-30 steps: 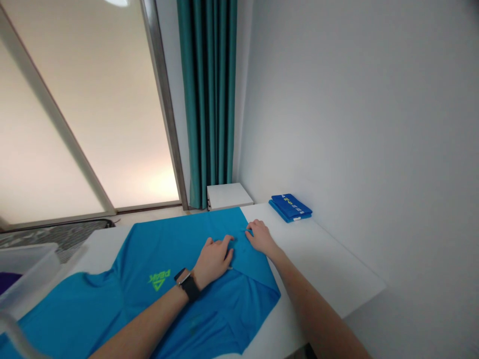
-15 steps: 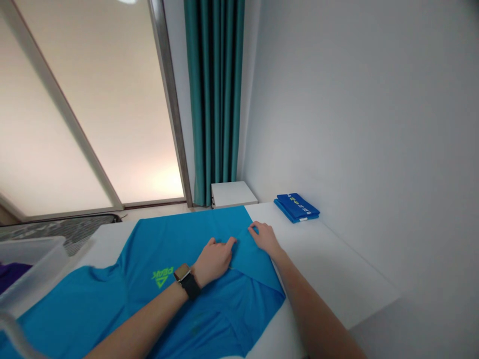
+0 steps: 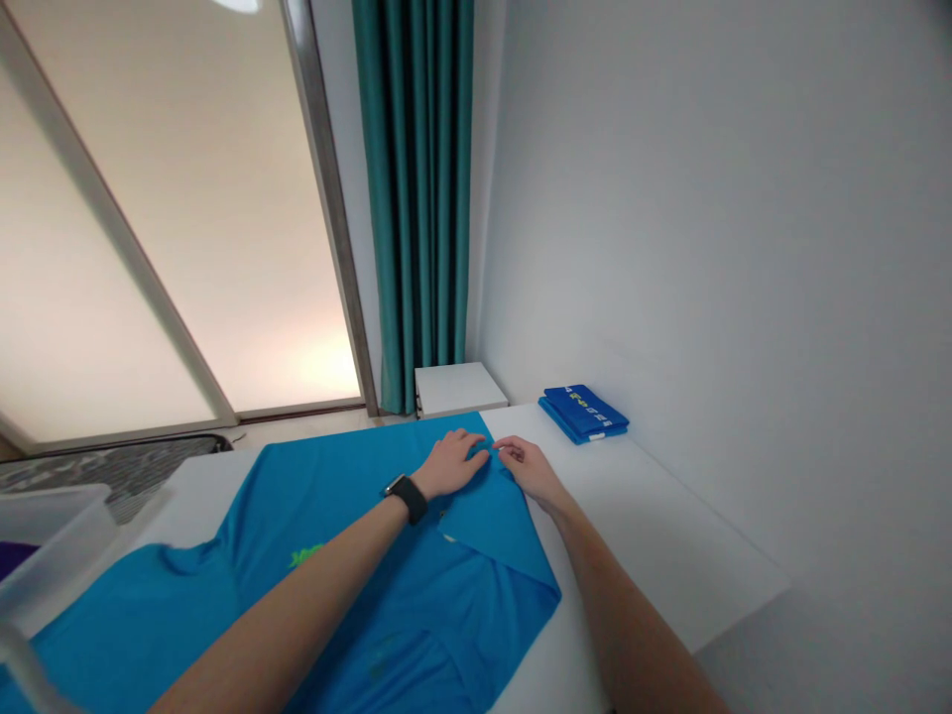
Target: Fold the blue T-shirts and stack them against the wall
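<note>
A turquoise sports shirt [image 3: 338, 486] is spread under both hands, with one side folded over and the rest unfolded. The fabric is touched by the curled left hand [image 3: 450, 466] and right hand [image 3: 532, 473]; pinching cannot be told. A folded blue garment [image 3: 582, 414] is beyond the right hand.
</note>
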Motion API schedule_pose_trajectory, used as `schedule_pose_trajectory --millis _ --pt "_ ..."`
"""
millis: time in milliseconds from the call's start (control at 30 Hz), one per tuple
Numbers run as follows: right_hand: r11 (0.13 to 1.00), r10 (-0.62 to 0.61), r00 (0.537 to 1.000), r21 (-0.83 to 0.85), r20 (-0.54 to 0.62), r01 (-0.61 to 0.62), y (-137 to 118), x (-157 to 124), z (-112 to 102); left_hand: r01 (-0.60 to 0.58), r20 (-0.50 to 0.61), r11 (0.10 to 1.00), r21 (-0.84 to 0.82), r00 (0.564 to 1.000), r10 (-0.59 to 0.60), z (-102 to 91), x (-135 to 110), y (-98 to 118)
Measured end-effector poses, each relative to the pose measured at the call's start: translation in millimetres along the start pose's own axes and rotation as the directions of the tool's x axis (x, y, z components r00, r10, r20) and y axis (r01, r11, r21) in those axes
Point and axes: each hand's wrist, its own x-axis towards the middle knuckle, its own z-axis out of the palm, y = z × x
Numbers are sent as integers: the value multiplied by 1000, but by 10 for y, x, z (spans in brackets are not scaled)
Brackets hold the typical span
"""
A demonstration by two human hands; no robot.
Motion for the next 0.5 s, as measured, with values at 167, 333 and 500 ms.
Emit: schedule_pose_trajectory --millis 167,333,500 --pt "997 27 1000 66 1 -27 -28 -8 -14 9 31 995 -99 1000 -6 85 139 81" --pt "999 44 999 -32 22 -43 12 -9 -17 -11 -97 969 -248 995 -13 113 120 9" --pt "982 7 999 -187 53 3 48 -9 -17 91 -139 972 -217 983 -123 155 33 -76"
